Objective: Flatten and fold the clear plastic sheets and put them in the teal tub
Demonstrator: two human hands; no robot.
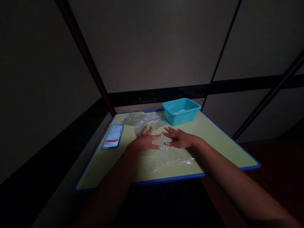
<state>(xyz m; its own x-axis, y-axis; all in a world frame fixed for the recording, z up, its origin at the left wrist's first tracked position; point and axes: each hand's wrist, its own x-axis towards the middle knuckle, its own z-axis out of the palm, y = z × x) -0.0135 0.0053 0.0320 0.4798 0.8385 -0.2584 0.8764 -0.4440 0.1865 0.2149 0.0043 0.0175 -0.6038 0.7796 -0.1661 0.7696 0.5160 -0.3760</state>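
A clear plastic bag (166, 158) lies spread on the pale yellow-green table, its creases catching light near the front. On its left part rests my left hand (146, 141), fingers spread and pointing away from me. My right hand (179, 138) lies on the right part with its fingers stretched toward the left one. Both hands are open and hold nothing. Beyond them, more crumpled clear plastic (144, 118) is heaped toward the back of the table; whether it is joined to the front sheet I cannot tell.
A turquoise plastic basin (181, 114) stands at the back right, with something clear inside. A phone (112, 136) with a blurred-out screen lies at the left edge. The table (213, 148) has a blue rim and stands against dark-trimmed panels.
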